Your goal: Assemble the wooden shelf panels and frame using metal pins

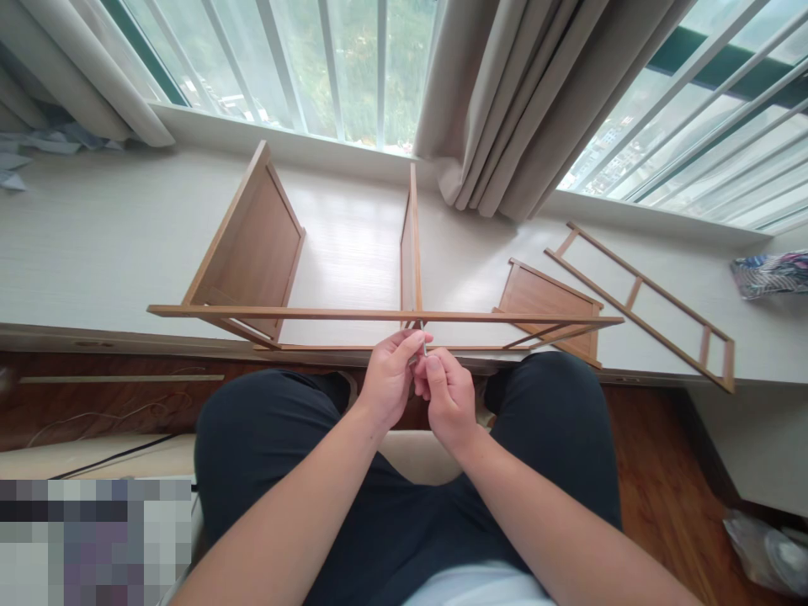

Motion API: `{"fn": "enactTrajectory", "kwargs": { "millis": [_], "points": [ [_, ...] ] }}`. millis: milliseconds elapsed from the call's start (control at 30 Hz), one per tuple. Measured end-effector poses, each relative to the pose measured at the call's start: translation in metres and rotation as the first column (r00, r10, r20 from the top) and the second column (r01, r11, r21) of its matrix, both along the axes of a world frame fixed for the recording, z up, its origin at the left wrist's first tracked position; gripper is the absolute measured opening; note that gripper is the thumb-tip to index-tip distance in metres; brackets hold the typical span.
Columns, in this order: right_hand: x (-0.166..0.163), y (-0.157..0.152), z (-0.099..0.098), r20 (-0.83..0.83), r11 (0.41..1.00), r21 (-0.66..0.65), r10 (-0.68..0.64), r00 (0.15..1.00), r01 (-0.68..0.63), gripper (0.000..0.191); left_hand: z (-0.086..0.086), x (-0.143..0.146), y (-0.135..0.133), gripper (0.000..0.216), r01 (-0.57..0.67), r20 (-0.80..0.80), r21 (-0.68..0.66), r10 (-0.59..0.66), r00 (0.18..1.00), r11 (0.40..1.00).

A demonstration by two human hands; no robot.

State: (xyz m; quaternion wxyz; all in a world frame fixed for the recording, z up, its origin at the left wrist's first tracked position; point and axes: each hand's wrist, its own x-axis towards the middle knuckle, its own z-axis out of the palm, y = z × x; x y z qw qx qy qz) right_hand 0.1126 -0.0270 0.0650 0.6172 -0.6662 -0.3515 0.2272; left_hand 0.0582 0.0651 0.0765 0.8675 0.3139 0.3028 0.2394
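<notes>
My left hand (390, 376) and my right hand (451, 402) are close together at the near rail of a brown wooden frame (328, 315). A small thin metal piece (425, 343) shows between the fingertips of both closed hands; its exact kind is too small to tell. The ladder-like frame stands on edge along the front of the white ledge. Two wooden panels rise behind it: a left panel (252, 231) and a middle panel (410, 236), whose near end meets the frame just beyond my fingers.
Right of the middle, a loose wooden panel (546, 303) lies on the white ledge (88, 227), partly behind the frame. Farther right, a second ladder-like frame (637, 293) overhangs the ledge's front edge. Beige curtains (505, 101) hang at the barred windows. A plastic bag (767, 551) sits lower right.
</notes>
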Motion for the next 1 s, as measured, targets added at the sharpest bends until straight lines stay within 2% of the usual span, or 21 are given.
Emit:
{"fn": "enactTrajectory", "kwargs": {
  "millis": [167,400,800,1000],
  "points": [
    [-0.0022,0.0013,0.0007,-0.017,1.0,-0.002,0.002,1.0,-0.002,0.038,0.001,-0.0031,0.0014,0.032,-0.02,0.0,-0.007,0.02,1.0,1.0],
    [-0.0041,0.0016,0.0006,-0.063,1.0,0.001,0.0,0.998,0.0,0.038,0.0015,-0.0041,0.0036,0.032,0.063,-0.022,0.005,-0.063,0.998,0.998],
    [-0.0062,0.0043,-0.0004,-0.123,1.0,0.012,-0.015,0.992,0.016,0.04,0.0037,-0.004,0.0065,0.032,0.066,-0.018,0.034,-0.066,0.998,0.997],
    [-0.006,0.0075,-0.0011,-0.274,0.999,0.052,0.013,0.962,0.001,0.043,0.0049,-0.0047,0.009,0.035,0.128,-0.034,0.056,-0.126,0.991,0.99]
  ]
}}
